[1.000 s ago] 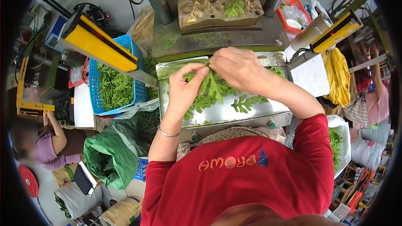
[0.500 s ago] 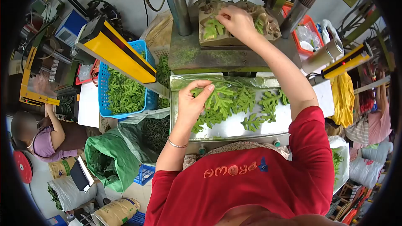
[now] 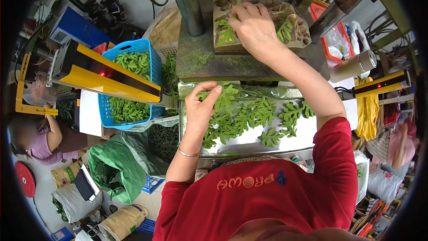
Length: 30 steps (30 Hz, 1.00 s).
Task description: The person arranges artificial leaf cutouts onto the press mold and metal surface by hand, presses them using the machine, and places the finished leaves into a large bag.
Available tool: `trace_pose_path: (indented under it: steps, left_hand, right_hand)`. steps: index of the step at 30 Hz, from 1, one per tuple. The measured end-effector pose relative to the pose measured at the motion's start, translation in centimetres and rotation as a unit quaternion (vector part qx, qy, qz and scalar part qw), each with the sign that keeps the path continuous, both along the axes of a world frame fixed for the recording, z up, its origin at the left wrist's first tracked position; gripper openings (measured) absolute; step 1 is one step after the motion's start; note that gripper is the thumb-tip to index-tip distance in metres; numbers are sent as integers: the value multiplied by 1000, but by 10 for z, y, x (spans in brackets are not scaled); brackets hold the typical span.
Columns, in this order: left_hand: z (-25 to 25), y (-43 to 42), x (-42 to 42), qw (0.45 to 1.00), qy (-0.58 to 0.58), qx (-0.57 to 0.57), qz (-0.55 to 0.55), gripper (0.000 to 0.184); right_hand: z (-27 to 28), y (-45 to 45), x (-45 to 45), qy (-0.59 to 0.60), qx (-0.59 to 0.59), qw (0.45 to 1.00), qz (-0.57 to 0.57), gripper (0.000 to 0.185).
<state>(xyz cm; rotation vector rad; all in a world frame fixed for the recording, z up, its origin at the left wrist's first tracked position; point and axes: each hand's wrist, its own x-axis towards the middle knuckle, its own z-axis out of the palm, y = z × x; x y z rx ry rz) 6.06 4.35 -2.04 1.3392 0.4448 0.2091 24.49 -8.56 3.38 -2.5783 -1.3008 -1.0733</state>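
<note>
My left hand (image 3: 200, 109) is over the metal tray (image 3: 287, 142), thumb and forefinger pinched at the edge of a green lobed leaf (image 3: 226, 97). More loose leaves (image 3: 261, 111) lie spread on the tray beside and below it. My right hand (image 3: 256, 31) rests on a tan, carved-looking mold block (image 3: 295, 11), fingers apart and bent down onto its surface; the fingertips are partly hidden. One leaf (image 3: 226, 35) lies on the block at the left of this hand, partly covered by it, and another leaf (image 3: 284, 30) lies at its right.
Steel posts (image 3: 187, 11) of a press flank the block, with rusty machine parts overhead. Yellow sensor bars (image 3: 109, 78) stand on both sides. At left are a blue basket (image 3: 104, 109) of leaves and a green sack (image 3: 118, 165). Another person (image 3: 49, 140) sits at far left.
My right hand has gone from a pinch at the leaf's edge to fingers spread over the mold block. My left hand stays near the same place. The view has shifted slightly.
</note>
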Motion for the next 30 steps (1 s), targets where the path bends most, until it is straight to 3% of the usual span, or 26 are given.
trace_pose_path:
  steps: [4, 9, 13, 18, 20, 21, 23, 24, 25, 26, 28, 30]
  left_hand:
    - [0, 3, 0, 1000, 8, -7, 10, 10]
    - [6, -4, 0, 1000, -18, -10, -4, 10]
    - [6, -7, -8, 999, -41, -2, -17, 9]
    - [3, 5, -13, 998, -47, -24, 17, 10]
    - [3, 6, -12, 998, -52, 6, 33, 11]
    - [3, 5, -11, 997, -57, 34, 46, 13]
    - [2, -2, -9, 991, -68, 89, 68, 15]
    - [1, -7, -8, 992, -68, 88, 63, 15]
    - [-1, -13, -6, 975, -129, 168, 68, 15]
    - [-3, -19, -4, 948, -192, 246, 69, 15]
    - [-6, -29, -4, 861, -314, 392, 74, 15]
    - [-5, -34, -10, 847, -314, 424, 59, 16]
  right_hand:
    - [5, -3, -15, -33, 60, 997, 27, 12]
    - [-8, -6, -39, 77, 106, 990, 61, 14]
    - [-1, 6, -3, -36, -1, 999, 26, 11]
    - [-5, 14, -2, -37, -39, 999, 2, 9]
    - [3, 10, -25, -91, 112, 985, 92, 12]
    - [-2, 3, -44, -90, 111, 985, 94, 12]
    - [-14, -15, -87, 180, 226, 944, 157, 5]
    - [-17, -19, -111, 321, 249, 901, 154, 7]
    - [-19, -19, -127, 453, 271, 837, 147, 9]
    - [-26, -18, -132, 448, 278, 838, 139, 9]
    - [-43, -18, -140, 561, 454, 670, 175, 11]
    - [-46, -26, -144, 564, 455, 667, 172, 11]
